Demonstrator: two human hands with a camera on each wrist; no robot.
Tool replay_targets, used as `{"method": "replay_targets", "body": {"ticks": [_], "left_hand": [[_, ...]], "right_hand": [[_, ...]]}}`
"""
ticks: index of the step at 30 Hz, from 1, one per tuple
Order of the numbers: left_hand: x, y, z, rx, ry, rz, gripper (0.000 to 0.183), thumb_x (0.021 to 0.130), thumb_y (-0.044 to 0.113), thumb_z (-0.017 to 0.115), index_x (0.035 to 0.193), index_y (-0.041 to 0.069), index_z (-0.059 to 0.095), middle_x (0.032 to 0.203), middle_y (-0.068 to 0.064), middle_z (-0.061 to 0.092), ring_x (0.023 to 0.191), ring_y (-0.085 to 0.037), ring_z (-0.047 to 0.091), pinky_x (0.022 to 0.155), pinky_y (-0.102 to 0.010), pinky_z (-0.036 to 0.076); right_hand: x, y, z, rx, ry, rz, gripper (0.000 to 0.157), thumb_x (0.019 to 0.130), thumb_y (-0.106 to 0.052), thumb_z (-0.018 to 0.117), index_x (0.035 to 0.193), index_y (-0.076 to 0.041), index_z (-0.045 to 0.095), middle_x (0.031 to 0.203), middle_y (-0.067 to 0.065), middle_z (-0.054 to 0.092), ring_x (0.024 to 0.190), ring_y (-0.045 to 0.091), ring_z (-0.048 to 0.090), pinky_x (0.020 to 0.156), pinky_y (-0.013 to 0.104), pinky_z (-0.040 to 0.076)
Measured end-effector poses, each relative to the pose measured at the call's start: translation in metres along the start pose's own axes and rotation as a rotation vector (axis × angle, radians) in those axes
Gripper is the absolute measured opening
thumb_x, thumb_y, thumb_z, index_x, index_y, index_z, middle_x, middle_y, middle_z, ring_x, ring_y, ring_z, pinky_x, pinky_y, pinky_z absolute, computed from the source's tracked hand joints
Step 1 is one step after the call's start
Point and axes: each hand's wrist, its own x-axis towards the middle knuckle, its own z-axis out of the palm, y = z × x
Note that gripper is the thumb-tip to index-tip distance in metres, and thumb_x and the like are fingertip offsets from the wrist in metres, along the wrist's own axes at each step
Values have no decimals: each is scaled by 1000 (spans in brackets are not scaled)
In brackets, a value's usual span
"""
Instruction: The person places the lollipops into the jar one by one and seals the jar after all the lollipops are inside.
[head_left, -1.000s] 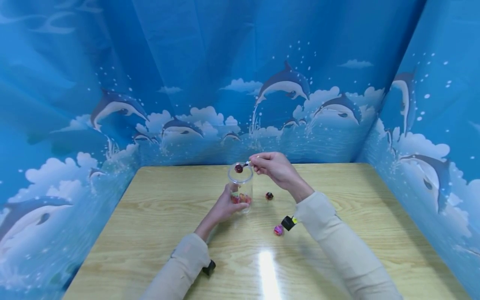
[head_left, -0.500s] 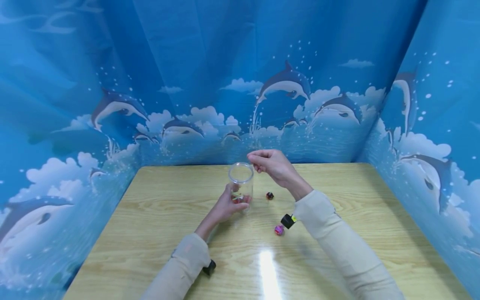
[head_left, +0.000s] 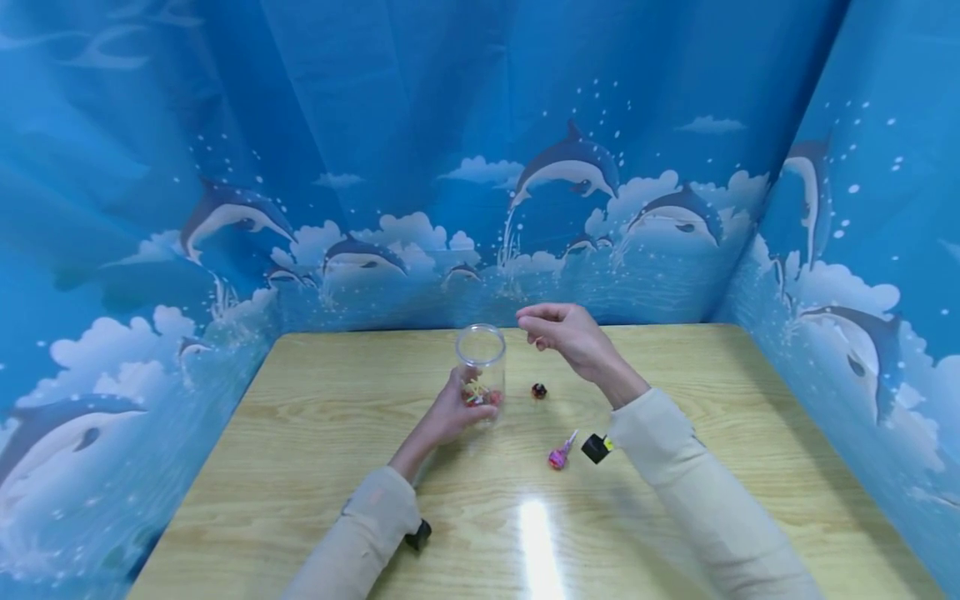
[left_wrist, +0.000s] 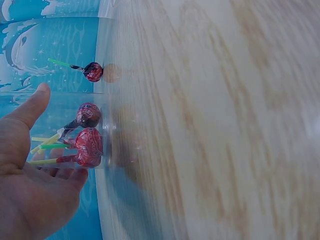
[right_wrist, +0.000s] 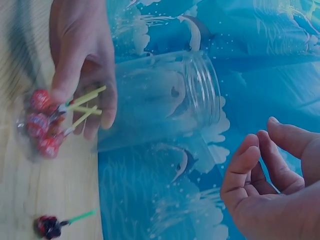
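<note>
- Two hands are at work: our left hand point(head_left: 450, 410) wraps its fingers round the lower part of the clear jar point(head_left: 482, 367), holding it upright on the wooden table point(head_left: 315, 433); our right hand point(head_left: 572, 333) hovers just beside the jar's mouth, fingers loosely curled, thumb near the fingertips, holding nothing.
- We judge the jar light, stiff and smooth-walled, so it could slip; low on the body, where we hold it, looks the surest place to take it.
- Inside, several wrapped lollipops point(right_wrist: 42, 127) lie at the bottom, red heads down, yellow-green sticks slanting up.
- We judge the lollipops light and hard, with thin sticks best pinched near the free end.
- On the table to the right, a dark lollipop point(head_left: 538, 391) lies near the jar, and a pink lollipop point(head_left: 558, 457) lies nearer to us.
</note>
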Motion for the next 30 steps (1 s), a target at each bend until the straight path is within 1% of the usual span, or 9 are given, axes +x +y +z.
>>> {"method": "replay_targets", "body": {"ticks": [3, 5, 6, 10, 12, 13, 21, 27, 30], "left_hand": [[0, 0, 0, 5, 4, 8, 73, 82, -1, 84, 139, -6, 39, 140, -33, 49, 105, -36, 65, 90, -35, 57], [1, 0, 0, -1, 7, 13, 74, 81, -2, 84, 139, -6, 38, 140, -34, 49, 106, -38, 65, 92, -39, 57], [-1, 6, 0, -2, 10, 14, 73, 82, -3, 83, 139, -7, 38, 140, -34, 48, 107, -40, 64, 93, -42, 57], [-1, 7, 0, 28, 16, -3, 72, 82, 0, 84, 139, -6, 40, 140, -32, 49, 103, -38, 63, 92, -44, 56], [-1, 8, 0, 47, 13, -18, 72, 82, 2, 84, 138, -4, 40, 140, -31, 50, 102, -36, 62, 90, -42, 55], [1, 2, 0, 58, 12, -20, 72, 82, 3, 85, 139, -3, 41, 140, -30, 50, 101, -33, 61, 89, -40, 55], [2, 0, 0, 28, 15, -11, 73, 81, 0, 85, 139, -5, 40, 140, -32, 49, 104, -38, 62, 92, -45, 54], [1, 0, 0, 54, 9, -17, 73, 81, 0, 84, 139, -3, 39, 141, -30, 49, 102, -33, 61, 90, -40, 55], [1, 1, 1, 54, 10, -20, 73, 81, 1, 85, 139, -3, 40, 142, -30, 49, 101, -32, 61, 91, -41, 55]], "right_hand": [[-5, 6, -7, -1, 16, 25, 34, 102, -22, 68, 129, -2, 66, 104, 8, 66, 88, 19, 61, 75, 28, 55], [-9, 10, -13, -5, 20, 34, 35, 102, -22, 68, 130, -1, 65, 106, 8, 66, 90, 20, 61, 75, 28, 55], [-11, 12, -15, -6, 20, 38, 35, 102, -21, 68, 130, -1, 65, 106, 8, 66, 89, 20, 61, 75, 28, 55], [-19, 22, -27, -32, 22, 58, 38, 102, -22, 68, 132, 0, 64, 106, 7, 66, 88, 19, 61, 75, 28, 55], [-22, 27, -33, -47, 25, 70, 39, 102, -23, 68, 133, 0, 63, 106, 7, 66, 88, 17, 61, 76, 28, 55], [-24, 29, -36, -58, 28, 77, 40, 102, -23, 68, 134, 0, 63, 107, 6, 66, 88, 17, 61, 76, 28, 55], [-42, 52, -55, -95, 10, 75, 39, 101, -15, 69, 133, 6, 62, 106, 2, 68, 92, 18, 61, 77, 29, 55], [-53, 67, -64, -120, 3, 111, 41, 100, -15, 69, 133, 7, 61, 104, 2, 69, 91, 16, 62, 78, 31, 55], [-57, 76, -67, -123, 4, 132, 40, 100, -16, 70, 133, 6, 62, 105, 4, 69, 91, 16, 62, 80, 34, 55]]}}
